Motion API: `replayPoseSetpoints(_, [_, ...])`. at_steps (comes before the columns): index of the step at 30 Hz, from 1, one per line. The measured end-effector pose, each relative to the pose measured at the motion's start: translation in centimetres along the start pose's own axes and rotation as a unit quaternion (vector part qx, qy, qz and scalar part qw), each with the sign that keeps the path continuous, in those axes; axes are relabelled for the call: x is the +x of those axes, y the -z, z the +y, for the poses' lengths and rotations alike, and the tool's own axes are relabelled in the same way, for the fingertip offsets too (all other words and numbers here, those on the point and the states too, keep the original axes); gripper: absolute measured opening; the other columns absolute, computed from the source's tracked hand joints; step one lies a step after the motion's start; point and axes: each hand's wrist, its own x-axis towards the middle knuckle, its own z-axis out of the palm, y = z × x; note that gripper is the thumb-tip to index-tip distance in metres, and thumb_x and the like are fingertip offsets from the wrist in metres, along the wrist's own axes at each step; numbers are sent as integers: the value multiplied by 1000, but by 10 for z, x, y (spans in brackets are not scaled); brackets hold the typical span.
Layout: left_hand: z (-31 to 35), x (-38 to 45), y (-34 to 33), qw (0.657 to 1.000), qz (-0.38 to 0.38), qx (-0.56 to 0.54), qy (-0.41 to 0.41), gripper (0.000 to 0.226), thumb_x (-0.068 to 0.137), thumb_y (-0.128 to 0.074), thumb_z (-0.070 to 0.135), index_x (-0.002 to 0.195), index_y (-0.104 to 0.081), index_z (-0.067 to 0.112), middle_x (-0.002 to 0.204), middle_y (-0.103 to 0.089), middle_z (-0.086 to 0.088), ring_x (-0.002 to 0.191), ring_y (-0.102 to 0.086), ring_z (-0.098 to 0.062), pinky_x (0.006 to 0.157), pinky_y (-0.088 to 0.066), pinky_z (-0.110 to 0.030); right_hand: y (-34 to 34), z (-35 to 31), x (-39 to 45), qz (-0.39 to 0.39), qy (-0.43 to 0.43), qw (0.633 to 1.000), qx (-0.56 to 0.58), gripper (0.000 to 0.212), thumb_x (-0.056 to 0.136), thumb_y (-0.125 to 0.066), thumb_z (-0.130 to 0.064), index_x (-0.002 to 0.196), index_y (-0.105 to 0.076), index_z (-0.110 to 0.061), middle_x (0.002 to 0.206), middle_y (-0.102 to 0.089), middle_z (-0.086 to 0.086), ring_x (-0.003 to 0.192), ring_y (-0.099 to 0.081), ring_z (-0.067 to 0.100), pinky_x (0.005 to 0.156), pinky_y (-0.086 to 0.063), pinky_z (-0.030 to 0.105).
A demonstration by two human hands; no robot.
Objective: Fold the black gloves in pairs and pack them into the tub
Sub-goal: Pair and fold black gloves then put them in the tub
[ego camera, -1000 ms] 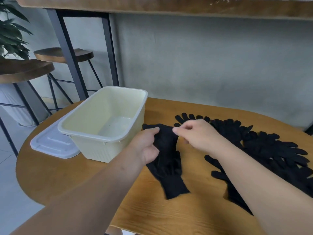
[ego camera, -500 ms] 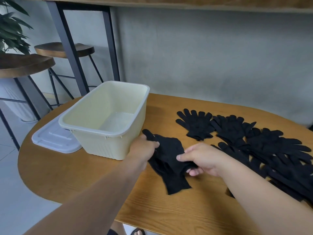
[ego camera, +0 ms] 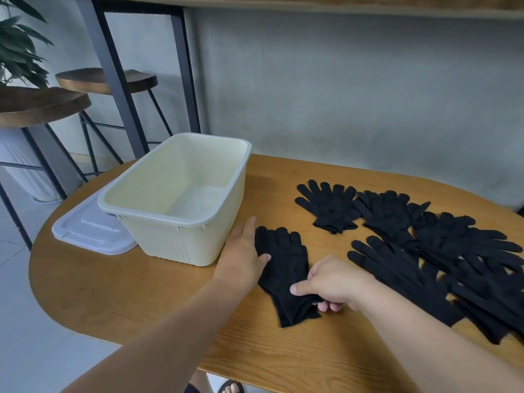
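Observation:
A stacked pair of black gloves [ego camera: 285, 268] lies flat on the wooden table, fingers pointing away from me, right of the cream tub [ego camera: 181, 222]. My left hand [ego camera: 243, 251] lies flat with straight fingers, its thumb pressing the pair's left edge. My right hand [ego camera: 331, 283] pinches the cuff end of the pair between thumb and curled fingers. The tub stands empty. More black gloves [ego camera: 402, 222] are spread over the right half of the table.
A white lid [ego camera: 90, 231] lies flat to the left of the tub, partly under it. The oval table's [ego camera: 119, 293] front edge runs close to my arms. Two stools [ego camera: 105, 80] and a plant stand at the back left, a grey wall behind.
The pair was lifted and held between both hands; now it is laid out flat on the table. My left hand has opened flat and my right hand has slid down to the cuff.

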Motion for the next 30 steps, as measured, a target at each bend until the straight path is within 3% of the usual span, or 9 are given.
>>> replayPoseSetpoints(2, [-2, -9, 1, 996, 38, 60, -56, 72, 91, -63, 29, 151, -23, 22, 152, -25, -1, 138, -30, -17, 116, -28, -29, 1, -1, -1, 2, -6, 1000, -29, 34, 83, -75, -41, 96, -67, -10, 59, -58, 3, 39, -47, 9, 39, -37, 18])
replayPoseSetpoints(5, [-2, -34, 6, 980, 94, 76, -159, 37, 89, -64, 30, 125, -56, 22, 125, -44, 4, 112, -47, -14, 99, -45, -32, 4, 0, -2, -8, -17, 1000, -10, 34, 85, -72, -42, 101, -68, -12, 51, -53, 0, 33, -41, 7, 38, -34, 18])
replayPoseSetpoints(8, [-1, -67, 9, 988, -5, 29, -154, 27, 88, -62, 46, 110, -59, 30, 110, -43, 19, 94, -50, 1, 81, -47, -15, 8, 1, -3, -58, -27, 990, 123, 34, 88, -72, -32, 107, -67, -4, 58, -58, 2, 41, -43, 8, 38, -33, 18])
replayPoseSetpoints(12, [-13, -74, 2, 989, -68, -10, -135, 32, 87, -66, 41, 116, -57, 33, 113, -40, 23, 98, -50, 5, 82, -42, -7, 5, 1, -8, -91, -28, 966, 240, 30, 88, -73, -23, 106, -66, -1, 61, -58, 3, 45, -44, 9, 37, -32, 17])
replayPoseSetpoints(17, [-15, -68, 6, 985, -57, -6, -162, 17, 92, -59, 22, 107, -58, 29, 109, -44, 19, 95, -52, 1, 76, -40, -5, -9, 5, -9, -67, -37, 991, 114, 29, 93, -65, -32, 98, -65, -3, 65, -63, 7, 42, -45, 11, 38, -35, 19])
replayPoseSetpoints(19, [-13, -69, 8, 984, -53, -14, -170, 19, 90, -60, 36, 108, -56, 31, 109, -44, 20, 99, -52, -1, 78, -40, -9, -9, 5, -11, -40, -32, 996, 79, 31, 94, -62, -35, 94, -66, -5, 62, -63, 5, 39, -43, 11, 38, -34, 19])
replayPoseSetpoints(23, [-10, -73, 9, 963, -123, 78, -225, 57, 79, -60, 66, 127, -50, 37, 119, -39, 21, 106, -38, 2, 88, -34, -14, -9, 2, -15, -6, -16, 994, -107, 46, 87, -60, -54, 76, -67, -10, 57, -61, 3, 39, -44, 13, 42, -36, 21])
replayPoseSetpoints(27, [-11, -72, 10, 948, -120, 86, -282, 42, 91, -55, 52, 128, -58, 33, 120, -43, 19, 109, -41, -1, 92, -35, -16, -2, 1, -24, 103, 74, 962, -243, 36, 81, -67, -53, 85, -71, -17, 78, -70, -5, 69, -63, 13, 65, -52, 29])
replayPoseSetpoints(30, [-11, -70, 10, 947, -123, 62, -289, 31, 96, -51, 42, 122, -65, 32, 116, -48, 20, 103, -47, 1, 89, -37, -14, -4, 6, -35, 117, 176, 950, -231, 25, 74, -73, -53, 89, -67, -34, 90, -62, -14, 80, -58, 2, 65, -47, 24])
